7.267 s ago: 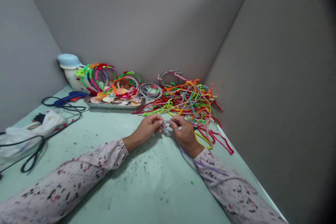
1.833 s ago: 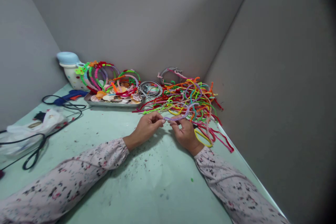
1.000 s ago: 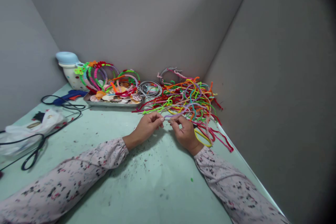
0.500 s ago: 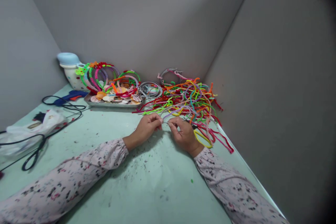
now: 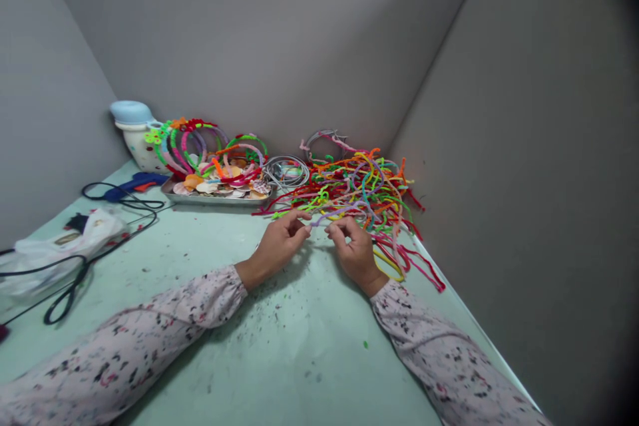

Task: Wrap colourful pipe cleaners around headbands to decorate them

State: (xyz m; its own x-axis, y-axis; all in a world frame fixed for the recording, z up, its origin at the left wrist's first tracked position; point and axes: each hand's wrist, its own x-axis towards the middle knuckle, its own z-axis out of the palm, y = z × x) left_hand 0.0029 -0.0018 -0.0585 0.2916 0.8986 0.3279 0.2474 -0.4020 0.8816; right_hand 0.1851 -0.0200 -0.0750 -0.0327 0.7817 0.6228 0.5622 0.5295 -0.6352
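Observation:
Thumb and fingertips of my left hand (image 5: 280, 241) pinch a purple fuzzy stem (image 5: 332, 213) near the middle of the table. Facing it a short gap away, my right hand (image 5: 355, 251) has its thumb and forefinger pressed together. What sits between those right fingertips is too small to make out. The purple stem curves up from my left fingertips toward the heap of coloured fuzzy stems (image 5: 369, 180) behind my right hand. Beside the heap lies a coil of grey wire (image 5: 287, 172).
A metal tray (image 5: 214, 200) of shells and fuzzy-covered rings stands at the back left, by a white container with a blue lid (image 5: 142, 140). A plastic bag (image 5: 64, 246) and a black cable (image 5: 82, 273) lie on the left. Walls enclose the table.
My hands have moved slightly apart, the right one shifting a little to the right. The grey strand seen between the fingertips before is no longer distinct.

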